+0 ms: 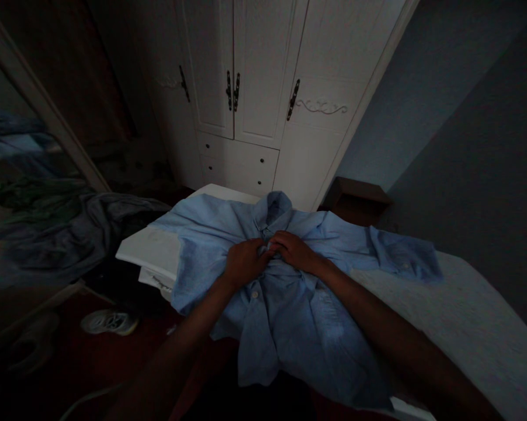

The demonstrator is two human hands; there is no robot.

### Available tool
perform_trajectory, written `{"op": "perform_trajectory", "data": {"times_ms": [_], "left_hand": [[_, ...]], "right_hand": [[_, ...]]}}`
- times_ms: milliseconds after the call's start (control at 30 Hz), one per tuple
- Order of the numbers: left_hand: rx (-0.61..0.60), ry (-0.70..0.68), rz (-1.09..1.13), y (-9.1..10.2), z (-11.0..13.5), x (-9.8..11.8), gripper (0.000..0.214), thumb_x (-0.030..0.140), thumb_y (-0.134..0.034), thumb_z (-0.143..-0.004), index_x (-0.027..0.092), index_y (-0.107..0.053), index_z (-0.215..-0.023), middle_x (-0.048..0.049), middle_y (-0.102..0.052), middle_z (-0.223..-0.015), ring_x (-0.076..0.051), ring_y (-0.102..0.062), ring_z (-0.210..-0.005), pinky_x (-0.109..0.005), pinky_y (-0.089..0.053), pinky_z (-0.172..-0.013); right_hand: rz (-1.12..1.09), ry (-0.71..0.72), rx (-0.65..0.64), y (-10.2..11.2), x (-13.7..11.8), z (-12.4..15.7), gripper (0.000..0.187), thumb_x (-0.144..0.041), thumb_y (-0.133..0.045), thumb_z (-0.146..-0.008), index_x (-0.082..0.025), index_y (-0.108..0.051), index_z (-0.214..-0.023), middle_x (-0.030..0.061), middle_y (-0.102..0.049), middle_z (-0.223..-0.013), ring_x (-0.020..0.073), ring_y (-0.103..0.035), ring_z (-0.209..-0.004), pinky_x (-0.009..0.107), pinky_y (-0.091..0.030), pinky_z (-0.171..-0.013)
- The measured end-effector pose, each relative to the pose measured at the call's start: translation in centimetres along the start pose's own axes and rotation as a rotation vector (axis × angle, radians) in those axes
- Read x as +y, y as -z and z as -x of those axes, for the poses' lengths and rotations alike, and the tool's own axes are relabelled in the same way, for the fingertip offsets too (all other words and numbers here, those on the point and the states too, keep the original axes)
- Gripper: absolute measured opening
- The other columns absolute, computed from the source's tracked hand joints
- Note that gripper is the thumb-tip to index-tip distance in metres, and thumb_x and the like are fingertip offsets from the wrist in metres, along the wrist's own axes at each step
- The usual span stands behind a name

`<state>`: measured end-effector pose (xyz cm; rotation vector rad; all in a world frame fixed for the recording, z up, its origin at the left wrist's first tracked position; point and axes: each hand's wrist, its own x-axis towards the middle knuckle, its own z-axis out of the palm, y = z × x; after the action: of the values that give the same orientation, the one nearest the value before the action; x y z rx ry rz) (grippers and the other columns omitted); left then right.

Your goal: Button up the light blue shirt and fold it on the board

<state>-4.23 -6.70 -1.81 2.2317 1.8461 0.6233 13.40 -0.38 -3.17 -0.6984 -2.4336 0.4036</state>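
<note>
A light blue button-up shirt lies spread front-up on the corner of a bed, collar pointing away from me, its lower part hanging over the near edge. My left hand and my right hand meet at the shirt's front placket just below the collar. Both hands have their fingers curled and pinched on the fabric there. A white button shows just below my left hand. One short sleeve stretches out to the right, the other lies to the left.
A white wardrobe with dark handles and drawers stands straight ahead. A dark wooden nightstand sits by the wall. Crumpled dark clothes pile up on the left. A white shoe lies on the dark red floor.
</note>
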Motion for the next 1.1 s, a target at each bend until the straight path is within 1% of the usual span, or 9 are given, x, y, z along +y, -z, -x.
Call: {"op": "perform_trajectory", "data": {"times_ms": [133, 200, 267, 400, 533, 767, 867, 1000, 1100], "left_hand": [[-0.010, 0.004, 0.018, 0.04, 0.00, -0.09, 0.037, 0.053, -0.048, -0.092, 0.022, -0.068, -0.099, -0.0033, -0.073, -0.089, -0.022, -0.067, -0.086, -0.028, -0.041, -0.070], [-0.004, 0.000, 0.038, 0.04, 0.02, -0.09, 0.037, 0.053, -0.047, -0.093, 0.022, -0.068, -0.098, -0.0030, -0.072, -0.088, -0.021, -0.067, -0.085, -0.028, -0.041, -0.069], [0.008, 0.010, 0.057, -0.01, 0.01, -0.09, 0.036, 0.051, -0.048, -0.092, 0.022, -0.069, -0.098, -0.0027, -0.072, -0.087, -0.021, -0.067, -0.083, -0.028, -0.040, -0.068], [0.022, 0.051, 0.079, -0.09, -0.04, -0.06, 0.026, 0.043, -0.055, -0.089, 0.023, -0.070, -0.095, -0.0021, -0.072, -0.085, -0.020, -0.066, -0.082, -0.027, -0.040, -0.068], [0.018, 0.076, 0.078, 0.01, -0.04, 0.11, 0.020, 0.037, -0.058, -0.085, 0.023, -0.071, -0.091, -0.0016, -0.073, -0.086, -0.019, -0.066, -0.082, -0.026, -0.041, -0.068], [0.032, 0.074, 0.048, 0.08, 0.11, 0.25, 0.021, 0.037, -0.058, -0.086, 0.023, -0.071, -0.096, -0.0026, -0.074, -0.092, -0.020, -0.067, -0.086, -0.027, -0.043, -0.072], [0.027, 0.056, 0.039, 0.05, 0.11, 0.16, 0.020, 0.036, -0.058, -0.086, 0.023, -0.070, -0.095, -0.0024, -0.074, -0.092, -0.021, -0.068, -0.087, -0.027, -0.043, -0.072], [0.029, 0.033, 0.018, -0.01, 0.12, 0.11, 0.018, 0.034, -0.058, -0.085, 0.023, -0.069, -0.095, -0.0018, -0.074, -0.093, -0.021, -0.068, -0.089, -0.028, -0.044, -0.073], [0.033, 0.024, 0.001, 0.00, 0.14, 0.18, 0.018, 0.032, -0.057, -0.085, 0.023, -0.069, -0.095, -0.0020, -0.074, -0.093, -0.021, -0.068, -0.089, -0.028, -0.044, -0.073]], "right_hand": [[-0.179, -0.084, -0.022, 0.20, 0.06, 0.04, 0.013, -0.024, -0.054, -0.093, -0.017, -0.065, -0.090, 0.0043, -0.067, -0.087, 0.0161, -0.062, -0.082, 0.028, -0.048, -0.077], [-0.208, -0.093, -0.022, 0.34, -0.10, 0.07, 0.014, -0.027, -0.056, -0.092, -0.017, -0.066, -0.091, 0.0036, -0.069, -0.087, 0.0158, -0.064, -0.081, 0.027, -0.048, -0.075], [-0.175, -0.058, -0.005, 0.44, -0.32, 0.12, 0.016, -0.029, -0.056, -0.092, -0.017, -0.067, -0.091, 0.0043, -0.069, -0.087, 0.0159, -0.064, -0.080, 0.027, -0.048, -0.074], [-0.013, 0.045, 0.042, 0.45, -0.68, 0.26, 0.017, -0.031, -0.057, -0.091, -0.017, -0.068, -0.091, 0.0062, -0.070, -0.085, 0.0168, -0.064, -0.079, 0.028, -0.049, -0.075], [0.117, 0.099, 0.075, 0.31, -0.67, 0.40, 0.017, -0.031, -0.058, -0.091, -0.019, -0.069, -0.090, 0.0063, -0.070, -0.082, 0.0169, -0.064, -0.077, 0.028, -0.050, -0.073], [0.158, 0.182, 0.123, 0.06, -0.15, 0.48, 0.019, -0.033, -0.058, -0.092, -0.018, -0.071, -0.091, 0.0068, -0.072, -0.082, 0.0167, -0.065, -0.077, 0.028, -0.052, -0.072], [0.162, 0.185, 0.116, 0.11, -0.15, 0.51, 0.020, -0.034, -0.058, -0.092, -0.019, -0.071, -0.091, 0.0064, -0.072, -0.083, 0.0164, -0.066, -0.077, 0.027, -0.052, -0.071], [0.176, 0.148, 0.099, 0.20, -0.43, 0.53, 0.019, -0.034, -0.059, -0.092, -0.020, -0.071, -0.091, 0.0054, -0.073, -0.084, 0.0162, -0.066, -0.078, 0.027, -0.051, -0.072], [0.198, 0.136, 0.105, 0.18, -0.59, 0.52, 0.017, -0.032, -0.061, -0.090, -0.019, -0.071, -0.088, 0.0050, -0.073, -0.082, 0.0159, -0.065, -0.076, 0.026, -0.050, -0.070]]}}
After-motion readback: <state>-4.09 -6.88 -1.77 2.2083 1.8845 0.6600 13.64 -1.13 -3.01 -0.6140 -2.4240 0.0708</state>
